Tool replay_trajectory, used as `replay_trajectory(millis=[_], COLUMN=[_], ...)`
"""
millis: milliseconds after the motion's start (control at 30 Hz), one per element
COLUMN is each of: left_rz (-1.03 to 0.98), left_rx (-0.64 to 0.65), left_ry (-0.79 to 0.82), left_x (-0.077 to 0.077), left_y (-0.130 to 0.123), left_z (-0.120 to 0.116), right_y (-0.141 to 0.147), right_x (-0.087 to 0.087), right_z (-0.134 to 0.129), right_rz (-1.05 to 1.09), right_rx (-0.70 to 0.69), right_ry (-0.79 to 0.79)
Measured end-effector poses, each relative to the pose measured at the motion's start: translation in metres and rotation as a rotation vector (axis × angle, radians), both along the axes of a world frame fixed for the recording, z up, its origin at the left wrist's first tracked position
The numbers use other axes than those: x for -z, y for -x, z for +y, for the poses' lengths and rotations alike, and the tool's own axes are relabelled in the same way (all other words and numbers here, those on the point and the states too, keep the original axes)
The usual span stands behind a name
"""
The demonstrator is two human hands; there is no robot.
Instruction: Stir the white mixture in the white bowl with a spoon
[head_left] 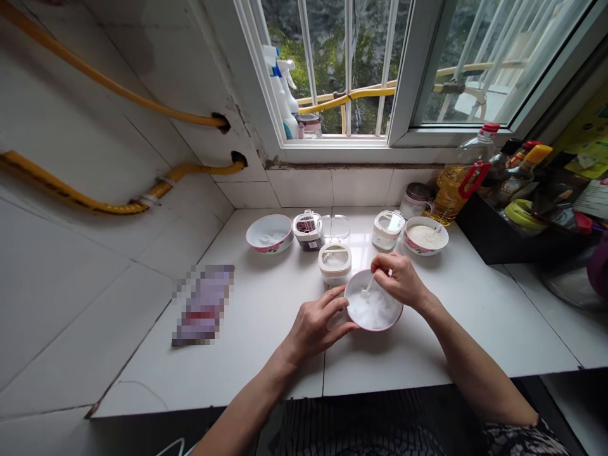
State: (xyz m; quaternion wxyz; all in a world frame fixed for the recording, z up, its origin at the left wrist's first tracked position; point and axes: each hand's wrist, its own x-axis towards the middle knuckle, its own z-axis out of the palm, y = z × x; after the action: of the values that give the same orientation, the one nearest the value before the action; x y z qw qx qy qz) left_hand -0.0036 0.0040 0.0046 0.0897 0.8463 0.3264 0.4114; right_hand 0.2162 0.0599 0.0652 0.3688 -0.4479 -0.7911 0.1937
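A white bowl point(398, 320) with a reddish rim sits near the counter's front, holding a white powdery substance point(375, 310). My left hand point(316, 322) grips its left side, thumb low and fingers along the rim. Pinched in my right hand point(398, 278) is a small white spoon point(367, 288), its tip down in the white substance. Just behind the bowl stands a square jar point(335, 269) with its clear lid raised and white contents inside. A jar of dark red pieces point(308, 234) and another clear jar point(387, 233) are farther back.
At the back left is a flower-patterned bowl point(268, 248); a similar bowl point(426, 250) with pale grains stands back right. A blurred purple packet point(204, 304) lies on the left. An oil bottle point(449, 190) and a black box of bottles point(494, 234) line the right side.
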Motion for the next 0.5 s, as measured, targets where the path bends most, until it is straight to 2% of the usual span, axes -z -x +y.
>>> replay_trajectory(millis=[100,300,500], left_rz=[-0.004,-0.003,-0.011], left_rx=[-0.002,0.006,0.006], left_ry=[0.001,0.008,-0.003], left_x=[-0.0003,0.0004,0.0003], left_y=[-0.0001,0.0006,-0.0001], left_z=[-0.0001,0.0004,0.0005], right_y=[0.0019,-0.0024,-0.0016], right_x=[0.0025,-0.0015,-0.0018], right_z=[-0.0001,0.0022,0.0026], right_rz=[0.022,0.117,0.064], right_rx=[-0.012,0.047,0.082], right_ry=[0.046,0.112,0.011])
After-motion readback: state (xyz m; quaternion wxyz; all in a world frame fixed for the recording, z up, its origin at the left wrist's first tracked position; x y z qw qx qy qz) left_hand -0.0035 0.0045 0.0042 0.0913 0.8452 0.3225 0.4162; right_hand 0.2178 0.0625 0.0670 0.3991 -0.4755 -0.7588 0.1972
